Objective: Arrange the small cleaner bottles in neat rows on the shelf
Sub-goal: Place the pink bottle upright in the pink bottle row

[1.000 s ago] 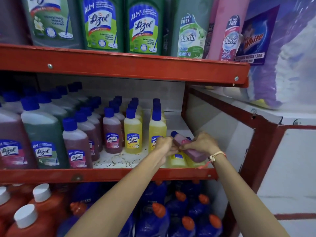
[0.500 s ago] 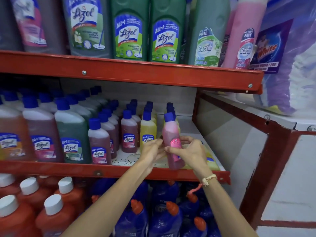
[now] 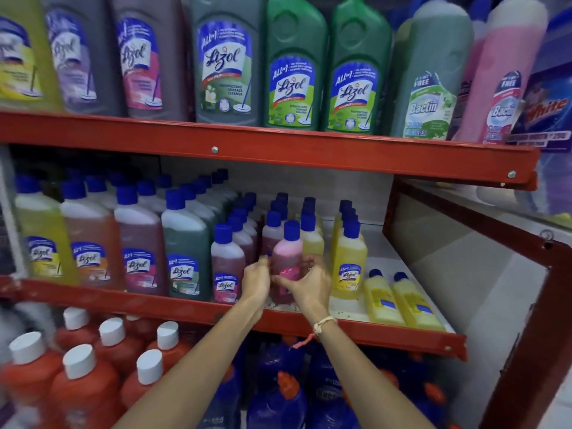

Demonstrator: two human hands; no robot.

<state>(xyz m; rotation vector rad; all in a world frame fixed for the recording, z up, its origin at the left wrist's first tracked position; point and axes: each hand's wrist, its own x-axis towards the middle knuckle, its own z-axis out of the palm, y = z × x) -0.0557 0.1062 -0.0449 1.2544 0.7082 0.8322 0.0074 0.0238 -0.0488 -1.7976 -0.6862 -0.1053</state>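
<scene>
A small pink cleaner bottle (image 3: 288, 253) with a blue cap stands upright at the front of the middle shelf (image 3: 356, 331). My right hand (image 3: 309, 284) grips its lower body from the right. My left hand (image 3: 257, 281) touches it from the left, fingers curled on it. It sits between a maroon small bottle (image 3: 227, 267) on the left and a yellow small bottle (image 3: 349, 264) on the right. Rows of small maroon and yellow bottles run back behind them. Two yellow small bottles (image 3: 399, 300) lie flat on the shelf's right end.
Larger cleaner bottles (image 3: 136, 246) fill the left of the middle shelf. Big bottles (image 3: 294, 72) stand on the red shelf above. Orange bottles (image 3: 80, 382) and blue ones (image 3: 278, 404) crowd the shelf below. A red frame post (image 3: 520, 351) closes the right side.
The pink bottle went from tilted near the lying yellow bottles to upright, then left and back into the gap between the maroon and yellow rows. Both hands moved with it.
</scene>
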